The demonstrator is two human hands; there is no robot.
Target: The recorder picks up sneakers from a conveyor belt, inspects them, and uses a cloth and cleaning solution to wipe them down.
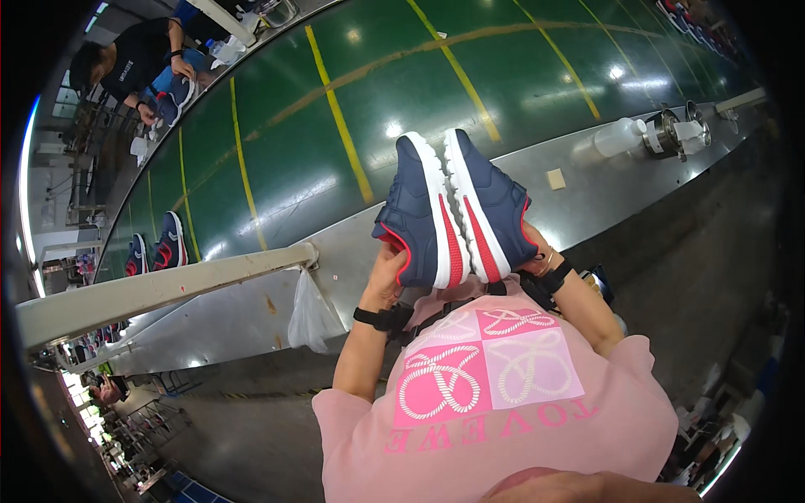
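A pair of navy sneakers with white and red soles is held up in front of my chest, toes pointing away and soles turned to face each other. My left hand (385, 270) grips the left sneaker (412, 210) at its heel and red-lined opening; part of the fingers is hidden in or behind it. My right hand (541, 248) has hold of the right sneaker (493, 194) the same way, its fingers largely covered by the shoe. The two soles lie very close, nearly touching toward the heels.
Beyond the metal ledge (360, 243) runs a green conveyor belt (293, 142) with yellow stripes. More sneakers (171, 243) sit on it at left. A pale rail (168, 289) and a plastic bag (309, 312) are left; a white bottle (619, 137) and metal pot (662, 134) right. A co-worker (138, 63) handles a shoe.
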